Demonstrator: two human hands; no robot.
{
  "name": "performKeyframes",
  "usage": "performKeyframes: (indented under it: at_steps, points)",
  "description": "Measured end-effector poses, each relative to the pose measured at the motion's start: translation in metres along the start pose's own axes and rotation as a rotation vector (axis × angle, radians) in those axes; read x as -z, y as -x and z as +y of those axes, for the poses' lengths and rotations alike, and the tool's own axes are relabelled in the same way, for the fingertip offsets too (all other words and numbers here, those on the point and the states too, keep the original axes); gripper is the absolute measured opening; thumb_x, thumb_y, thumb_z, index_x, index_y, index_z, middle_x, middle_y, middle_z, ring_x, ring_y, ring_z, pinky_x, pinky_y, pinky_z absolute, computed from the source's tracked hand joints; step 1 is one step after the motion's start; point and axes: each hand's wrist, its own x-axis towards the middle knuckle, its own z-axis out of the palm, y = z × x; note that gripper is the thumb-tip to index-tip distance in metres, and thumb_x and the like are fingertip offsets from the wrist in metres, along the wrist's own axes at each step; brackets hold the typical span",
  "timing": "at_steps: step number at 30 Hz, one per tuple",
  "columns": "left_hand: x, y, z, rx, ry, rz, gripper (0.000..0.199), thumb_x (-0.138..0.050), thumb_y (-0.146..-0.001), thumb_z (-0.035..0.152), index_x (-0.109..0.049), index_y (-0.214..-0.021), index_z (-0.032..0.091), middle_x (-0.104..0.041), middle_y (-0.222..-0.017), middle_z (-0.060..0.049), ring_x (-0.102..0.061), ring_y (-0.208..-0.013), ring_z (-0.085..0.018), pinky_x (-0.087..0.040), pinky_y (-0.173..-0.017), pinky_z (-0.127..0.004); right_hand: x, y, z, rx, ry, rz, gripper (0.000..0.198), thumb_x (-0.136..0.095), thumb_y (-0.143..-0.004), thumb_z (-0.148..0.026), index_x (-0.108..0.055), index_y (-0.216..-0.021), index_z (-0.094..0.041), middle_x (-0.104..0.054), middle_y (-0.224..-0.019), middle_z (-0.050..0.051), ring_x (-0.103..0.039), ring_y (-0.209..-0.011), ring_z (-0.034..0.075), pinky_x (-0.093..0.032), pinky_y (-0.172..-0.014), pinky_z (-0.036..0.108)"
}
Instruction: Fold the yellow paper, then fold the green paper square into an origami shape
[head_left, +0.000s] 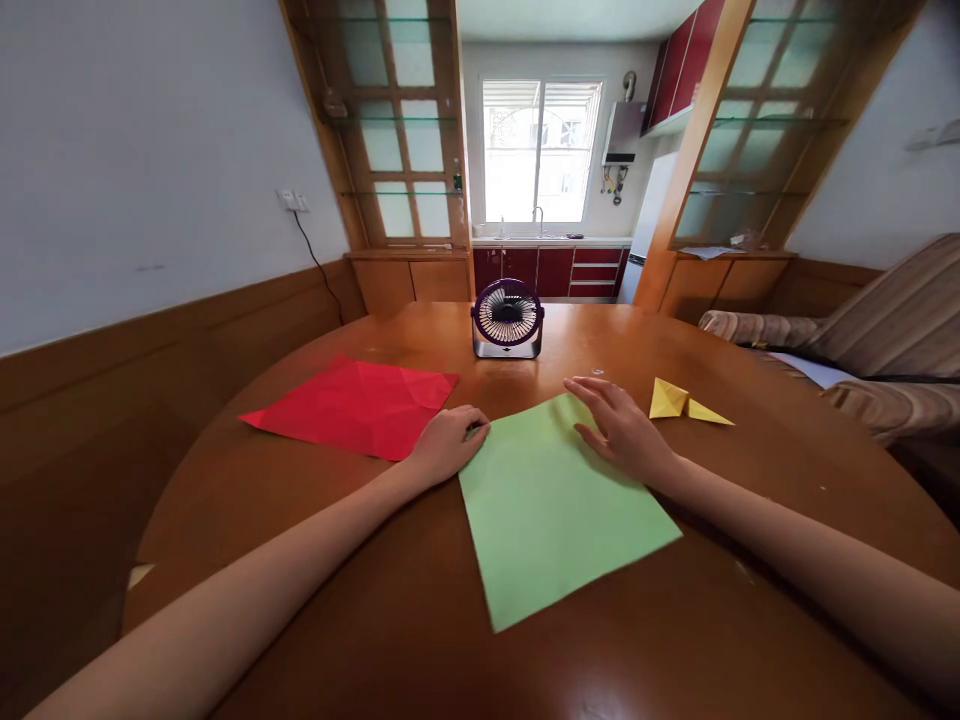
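Observation:
A square sheet of light green paper (pixel 559 510) lies turned at an angle on the wooden table in front of me. At its far left corner, my left hand (pixel 448 442) has its fingers curled in, with thumb and forefinger closed on the paper's edge. My right hand (pixel 622 428) rests over the far right part of the sheet, its fingers apart and stretched out. Beside my left hand is a creased red sheet of paper (pixel 352 405). To the right of my right hand sits a small folded yellow paper piece (pixel 679 400) with pointed ends.
A small purple fan (pixel 508 315) stands on the round wooden table (pixel 315 590) beyond the green sheet. A striped armchair (pixel 885 330) is at the right. Behind the table are glass-shelved cabinets (pixel 409 275) and a kitchen with a window (pixel 541 150).

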Motion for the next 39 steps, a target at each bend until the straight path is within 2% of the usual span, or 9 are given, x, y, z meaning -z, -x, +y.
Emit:
performKeyframes:
  at_steps: [4,10,15,18,22,25,28,33,39]
  points:
    - [-0.006,-0.001,-0.004,0.096,0.016,0.059,0.016,-0.046,-0.088,0.021,-0.061,-0.087,0.017,-0.067,-0.086,-0.005,-0.062,-0.081,-0.019,-0.046,-0.069,-0.029,0.005,0.0,-0.017,0.201,0.116,-0.061,0.027,-0.051,-0.093,-0.022,-0.064,-0.116,-0.02,-0.067,-0.11,0.01,-0.063,-0.102,0.024,-0.047,-0.099,0.048]
    - [-0.005,0.002,0.002,0.123,-0.092,0.041,0.029,-0.046,-0.087,0.015,-0.055,-0.115,0.021,-0.063,-0.082,-0.001,-0.062,-0.076,-0.018,-0.047,-0.066,-0.029,-0.004,0.006,-0.028,0.109,0.033,-0.334,0.034,-0.047,-0.096,-0.034,-0.064,-0.117,-0.014,-0.068,-0.112,0.014,-0.066,-0.099,0.027,-0.055,-0.086,0.044]
    - [-0.006,0.004,-0.002,-0.056,-0.285,0.082,0.029,-0.049,-0.086,0.012,-0.064,-0.11,0.02,-0.06,-0.113,-0.009,-0.058,-0.109,-0.025,-0.05,-0.089,-0.038,-0.006,0.006,-0.02,0.108,-0.038,-0.38,0.036,-0.044,-0.097,-0.036,-0.064,-0.119,-0.016,-0.065,-0.12,0.015,-0.063,-0.108,0.027,-0.053,-0.092,0.043]
    - [-0.006,0.003,-0.008,-0.214,-0.34,0.079,0.035,-0.048,-0.089,0.011,-0.061,-0.119,0.02,-0.047,-0.141,-0.012,-0.042,-0.133,-0.028,-0.041,-0.106,-0.047,-0.005,0.006,-0.017,0.102,-0.05,-0.401,0.038,-0.044,-0.097,-0.037,-0.063,-0.122,-0.016,-0.063,-0.122,0.014,-0.062,-0.111,0.027,-0.053,-0.094,0.043]
    - [-0.002,0.002,-0.012,-0.479,-0.348,-0.041,0.035,-0.041,-0.095,0.014,-0.06,-0.124,0.021,-0.032,-0.155,-0.008,-0.022,-0.146,-0.025,-0.025,-0.118,-0.051,-0.006,0.007,-0.011,0.108,-0.08,-0.421,0.04,-0.042,-0.098,-0.038,-0.06,-0.127,-0.017,-0.061,-0.127,0.013,-0.06,-0.116,0.026,-0.052,-0.097,0.043]
    - [0.002,0.005,-0.011,-0.579,-0.305,-0.187,0.038,-0.038,-0.098,0.018,-0.056,-0.13,0.022,-0.04,-0.151,-0.006,-0.026,-0.144,-0.021,-0.023,-0.12,-0.045,-0.007,0.007,-0.005,0.122,-0.11,-0.427,0.04,-0.042,-0.098,-0.038,-0.058,-0.129,-0.018,-0.059,-0.131,0.012,-0.058,-0.119,0.026,-0.05,-0.1,0.043]
    - [0.008,0.009,-0.007,-0.546,-0.23,-0.296,0.04,-0.035,-0.101,0.023,-0.05,-0.138,0.022,-0.048,-0.145,-0.005,-0.037,-0.14,-0.019,-0.025,-0.12,-0.04,-0.007,0.008,0.001,0.13,-0.154,-0.421,0.04,-0.044,-0.098,-0.037,-0.058,-0.129,-0.018,-0.059,-0.132,0.012,-0.058,-0.12,0.025,-0.05,-0.102,0.043]
    - [0.021,0.013,0.005,-0.42,-0.13,-0.465,0.064,-0.061,-0.087,0.052,-0.043,-0.144,0.029,-0.034,-0.153,-0.007,-0.031,-0.142,-0.027,-0.03,-0.116,-0.043,-0.008,0.009,0.012,0.097,-0.201,-0.306,0.034,-0.047,-0.096,-0.032,-0.062,-0.124,-0.021,-0.062,-0.127,0.011,-0.061,-0.116,0.023,-0.053,-0.097,0.042]
    - [0.021,0.015,0.008,-0.345,-0.086,-0.436,0.066,-0.065,-0.083,0.054,-0.044,-0.142,0.034,-0.035,-0.153,-0.006,-0.032,-0.142,-0.027,-0.031,-0.114,-0.044,-0.006,0.01,0.02,0.074,-0.312,-0.207,0.03,-0.048,-0.095,-0.028,-0.064,-0.119,-0.021,-0.064,-0.12,0.012,-0.064,-0.106,0.02,-0.056,-0.089,0.039]
